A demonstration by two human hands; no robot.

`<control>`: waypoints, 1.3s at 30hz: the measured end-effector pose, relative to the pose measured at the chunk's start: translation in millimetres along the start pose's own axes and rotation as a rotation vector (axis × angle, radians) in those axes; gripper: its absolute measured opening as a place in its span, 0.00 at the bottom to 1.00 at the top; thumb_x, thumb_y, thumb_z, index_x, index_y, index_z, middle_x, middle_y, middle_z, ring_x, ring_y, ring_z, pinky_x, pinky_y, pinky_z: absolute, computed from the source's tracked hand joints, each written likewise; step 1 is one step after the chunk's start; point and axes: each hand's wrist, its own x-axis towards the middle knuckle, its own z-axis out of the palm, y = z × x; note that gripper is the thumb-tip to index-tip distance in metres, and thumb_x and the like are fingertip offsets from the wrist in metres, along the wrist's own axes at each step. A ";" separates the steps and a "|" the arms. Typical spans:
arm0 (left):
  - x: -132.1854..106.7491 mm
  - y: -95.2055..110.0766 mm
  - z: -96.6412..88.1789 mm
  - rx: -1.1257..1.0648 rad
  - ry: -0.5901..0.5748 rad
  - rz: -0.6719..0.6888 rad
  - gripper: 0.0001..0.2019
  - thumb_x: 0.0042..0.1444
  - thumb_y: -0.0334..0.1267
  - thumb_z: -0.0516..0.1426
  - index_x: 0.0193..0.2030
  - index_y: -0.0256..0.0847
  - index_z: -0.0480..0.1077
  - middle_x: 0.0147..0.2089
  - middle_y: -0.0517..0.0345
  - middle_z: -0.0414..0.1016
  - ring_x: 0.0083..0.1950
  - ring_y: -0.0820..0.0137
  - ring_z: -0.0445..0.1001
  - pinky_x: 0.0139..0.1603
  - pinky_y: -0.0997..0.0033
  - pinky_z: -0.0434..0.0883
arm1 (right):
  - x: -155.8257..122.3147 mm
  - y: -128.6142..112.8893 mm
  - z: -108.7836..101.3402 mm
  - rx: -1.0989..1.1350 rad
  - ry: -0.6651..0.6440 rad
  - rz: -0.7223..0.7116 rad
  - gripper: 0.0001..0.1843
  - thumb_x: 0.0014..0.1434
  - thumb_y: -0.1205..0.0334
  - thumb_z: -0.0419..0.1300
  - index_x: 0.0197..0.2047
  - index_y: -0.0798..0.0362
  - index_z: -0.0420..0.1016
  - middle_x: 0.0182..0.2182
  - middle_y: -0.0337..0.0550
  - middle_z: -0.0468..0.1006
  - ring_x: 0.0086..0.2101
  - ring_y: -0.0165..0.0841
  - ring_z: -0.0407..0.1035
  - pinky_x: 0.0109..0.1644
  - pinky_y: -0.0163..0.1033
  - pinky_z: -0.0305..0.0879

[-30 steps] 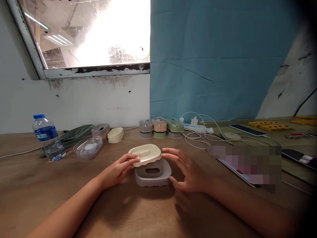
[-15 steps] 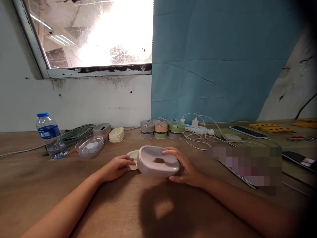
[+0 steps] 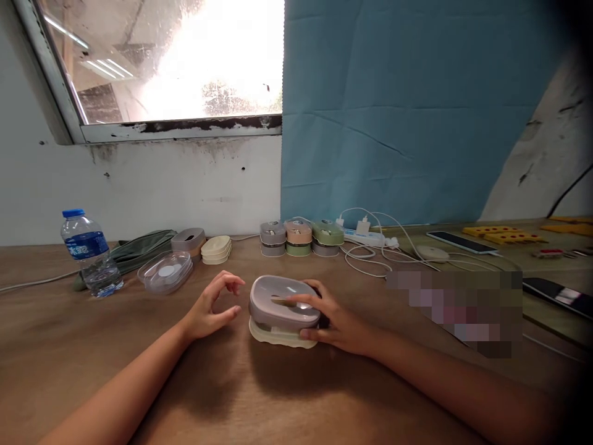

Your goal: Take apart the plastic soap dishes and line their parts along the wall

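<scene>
A pinkish-grey plastic soap dish [image 3: 271, 293] with a slot in its shiny top is in my right hand [image 3: 336, 318]. My fingers lie over its top and right side, and the thumb is low at the near right edge. Under it sits a cream base [image 3: 278, 337] with a wavy rim, slightly tilted above the table. To the left, my left hand [image 3: 213, 309] is apart from the dish, thumb and fingers curved with a gap between them and nothing inside. The inside of the dish is hidden.
Behind are stacked cream pieces [image 3: 216, 249], clear lids [image 3: 167, 272], a grey dish [image 3: 189, 241] and several stacked coloured boxes [image 3: 299, 232]. A water bottle [image 3: 90, 253] stands left. Cables, a power strip [image 3: 365, 238] and a phone [image 3: 461, 242] lie right.
The grey dish has been brought over the cream base, and the two are now together in my right hand. My left hand has let go of the cream base and drawn slightly left, opening.
</scene>
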 end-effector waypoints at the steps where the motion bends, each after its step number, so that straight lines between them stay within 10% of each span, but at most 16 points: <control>1: 0.3 0.8 0.3 0.008 -0.064 0.000 0.20 0.51 0.39 0.56 0.51 0.39 0.61 0.47 0.49 0.62 0.47 0.67 0.65 0.51 0.63 0.64 | 0.4 -2.0 1.0 0.000 -0.029 0.010 0.28 0.52 0.51 0.60 0.56 0.45 0.60 0.54 0.46 0.51 0.54 0.40 0.53 0.57 0.43 0.54; 8: 3.6 7.1 5.0 0.080 -0.386 0.019 0.25 0.45 0.44 0.60 0.51 0.43 0.64 0.55 0.49 0.55 0.56 0.61 0.60 0.58 0.59 0.59 | -1.3 0.9 1.1 -0.125 -0.082 -0.011 0.42 0.44 0.52 0.65 0.60 0.47 0.53 0.60 0.51 0.43 0.57 0.45 0.50 0.57 0.46 0.55; 24: 4.4 11.3 0.2 0.231 -0.408 0.092 0.20 0.49 0.42 0.58 0.51 0.46 0.68 0.53 0.49 0.61 0.52 0.63 0.64 0.54 0.64 0.64 | 2.6 -1.4 -9.1 -0.287 -0.195 -0.493 0.32 0.52 0.67 0.54 0.61 0.48 0.55 0.56 0.43 0.63 0.58 0.37 0.51 0.61 0.50 0.44; 30: 5.6 14.1 -3.1 0.381 -0.415 0.171 0.21 0.51 0.44 0.56 0.53 0.49 0.65 0.52 0.50 0.64 0.51 0.63 0.65 0.53 0.62 0.63 | 1.6 2.3 -17.3 -0.193 -0.307 -0.465 0.36 0.50 0.57 0.60 0.61 0.49 0.54 0.58 0.46 0.60 0.58 0.42 0.51 0.61 0.52 0.45; 34: 6.4 -3.9 -11.4 0.681 -0.088 0.127 0.21 0.56 0.32 0.47 0.57 0.49 0.60 0.51 0.53 0.66 0.54 0.63 0.62 0.57 0.56 0.55 | 1.4 3.1 -17.9 -0.193 -0.314 -0.431 0.33 0.52 0.56 0.58 0.61 0.48 0.55 0.58 0.46 0.60 0.58 0.41 0.51 0.61 0.52 0.44; 39: -0.6 -44.1 -30.0 1.092 0.430 -0.285 0.22 0.51 0.29 0.47 0.54 0.32 0.61 0.53 0.39 0.63 0.57 0.54 0.57 0.57 0.52 0.51 | 1.5 1.5 -17.2 -0.194 -0.297 -0.417 0.32 0.52 0.59 0.58 0.60 0.46 0.56 0.57 0.43 0.61 0.57 0.39 0.53 0.62 0.51 0.45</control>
